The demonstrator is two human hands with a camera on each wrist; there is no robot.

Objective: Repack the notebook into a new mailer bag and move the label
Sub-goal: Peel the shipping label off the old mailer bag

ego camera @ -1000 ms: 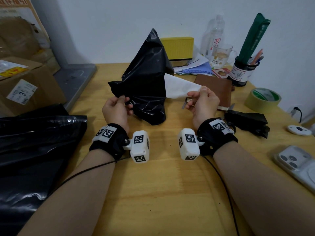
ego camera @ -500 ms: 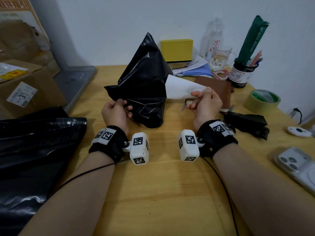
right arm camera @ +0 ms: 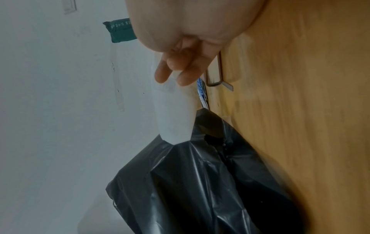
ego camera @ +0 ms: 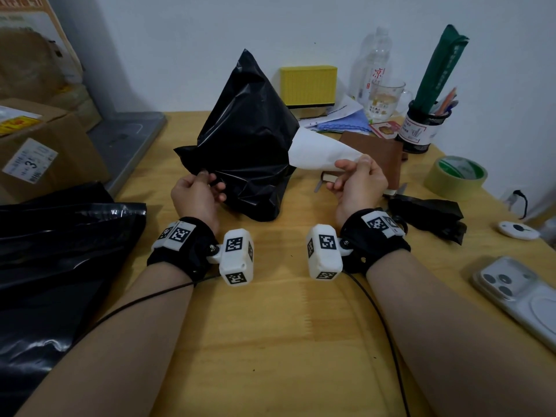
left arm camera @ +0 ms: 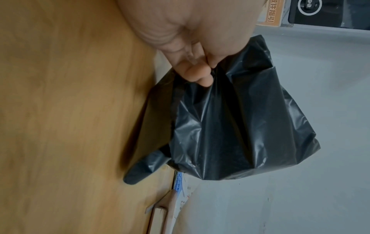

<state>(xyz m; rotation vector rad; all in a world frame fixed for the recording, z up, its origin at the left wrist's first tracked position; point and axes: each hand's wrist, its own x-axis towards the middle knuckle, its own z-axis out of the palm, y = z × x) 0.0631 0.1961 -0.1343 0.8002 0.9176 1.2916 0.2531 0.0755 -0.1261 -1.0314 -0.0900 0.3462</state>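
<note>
A crumpled black mailer bag (ego camera: 246, 145) stands bunched up above the wooden table. My left hand (ego camera: 197, 191) pinches its lower left edge; the left wrist view shows the fingers (left arm camera: 200, 76) curled into the black plastic (left arm camera: 230, 126). A white label (ego camera: 316, 152) sticks out from the bag's right side, partly peeled. My right hand (ego camera: 358, 182) pinches the label's free end, fingertips (right arm camera: 176, 74) on the white sheet (right arm camera: 174, 117). The brown notebook (ego camera: 379, 155) lies flat behind my right hand. Another black bag (ego camera: 60, 251) lies at the left edge.
Cardboard boxes (ego camera: 36, 145) stand at the left. At the back are a yellow box (ego camera: 308, 84), bottle (ego camera: 371, 67), glass mug (ego camera: 386, 100) and pen cup (ego camera: 421, 127). To the right lie a tape roll (ego camera: 455, 176), a black plastic scrap (ego camera: 427, 210), a white tag (ego camera: 517, 230) and a phone (ego camera: 520, 293).
My right hand has drawn the label's free end a little further right and toward me. The bag has shifted slightly; my left hand keeps its pinch.
</note>
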